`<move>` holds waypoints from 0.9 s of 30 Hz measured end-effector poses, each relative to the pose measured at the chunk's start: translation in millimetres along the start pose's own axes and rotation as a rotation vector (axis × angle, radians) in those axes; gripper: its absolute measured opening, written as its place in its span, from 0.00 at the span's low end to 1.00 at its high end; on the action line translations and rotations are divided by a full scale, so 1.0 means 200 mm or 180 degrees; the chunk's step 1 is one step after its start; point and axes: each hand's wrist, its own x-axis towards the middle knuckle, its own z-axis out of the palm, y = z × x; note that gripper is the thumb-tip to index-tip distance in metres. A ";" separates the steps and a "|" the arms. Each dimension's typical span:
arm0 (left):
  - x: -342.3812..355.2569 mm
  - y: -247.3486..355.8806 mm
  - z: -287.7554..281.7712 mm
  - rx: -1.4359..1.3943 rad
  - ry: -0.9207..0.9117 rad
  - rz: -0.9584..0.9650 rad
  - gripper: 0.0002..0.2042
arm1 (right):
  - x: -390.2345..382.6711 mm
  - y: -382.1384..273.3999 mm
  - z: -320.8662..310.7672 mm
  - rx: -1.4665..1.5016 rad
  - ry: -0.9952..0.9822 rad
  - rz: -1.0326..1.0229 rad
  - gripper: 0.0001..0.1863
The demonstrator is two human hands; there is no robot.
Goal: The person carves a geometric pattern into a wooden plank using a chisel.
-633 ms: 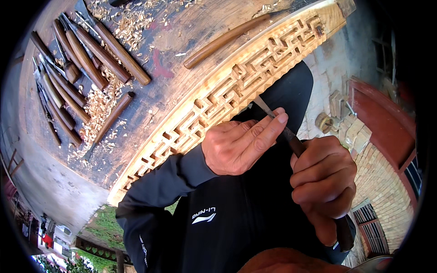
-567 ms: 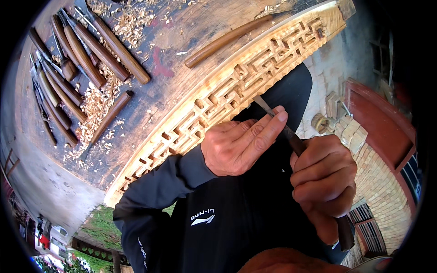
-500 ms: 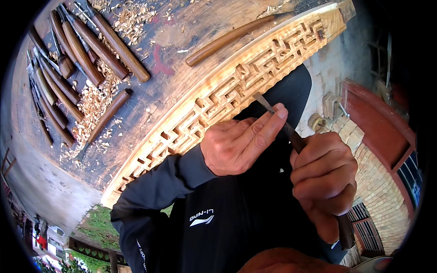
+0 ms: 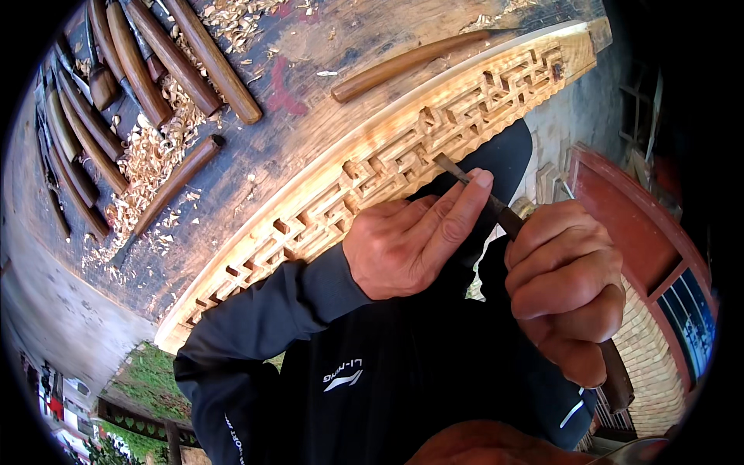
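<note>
A long, pale wooden board (image 4: pixel 256 245) with a carved geometric fretwork pattern slants across the view along the bench edge. My right hand (image 4: pixel 564 271) is wrapped round the dark wooden handle of a chisel (image 4: pixel 505 220), whose butt sticks out below the fist. The narrow steel blade points up and left, its tip against the board's near edge. My left hand (image 4: pixel 403 246) rests on that edge, its fingers against the blade close to the tip; the thumb is hidden.
Several wooden-handled carving tools (image 4: pixel 143 74) lie among curled wood shavings (image 4: pixel 147 167) on the worn bench (image 4: pixel 248 167). A single chisel (image 4: pixel 174 190) lies nearer, and another long-handled tool (image 4: pixel 411 66) lies behind the board. At right are a red structure (image 4: pixel 616 205) and stacked bricks (image 4: pixel 649 360).
The view has shifted slightly. My right hand has moved a little to the right with the chisel handle. My left hand stays by the blade, and the tip remains at the board's edge.
</note>
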 end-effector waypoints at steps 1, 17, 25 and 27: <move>0.00 -0.01 0.01 0.0019 0.0046 0.0015 0.35 | 0.01 0.00 0.00 -0.0032 -0.0040 0.0015 0.32; -0.01 -0.02 0.04 0.0039 0.0159 0.0066 0.34 | -0.01 0.04 0.01 0.0211 0.0101 -0.0101 0.28; 0.02 0.00 0.00 -0.0137 -0.0017 -0.0211 0.36 | 0.01 0.05 -0.02 0.0063 0.0029 0.0003 0.28; 0.02 0.00 0.01 -0.0131 0.0031 -0.0188 0.36 | 0.02 0.04 -0.01 0.0081 0.0043 0.0086 0.28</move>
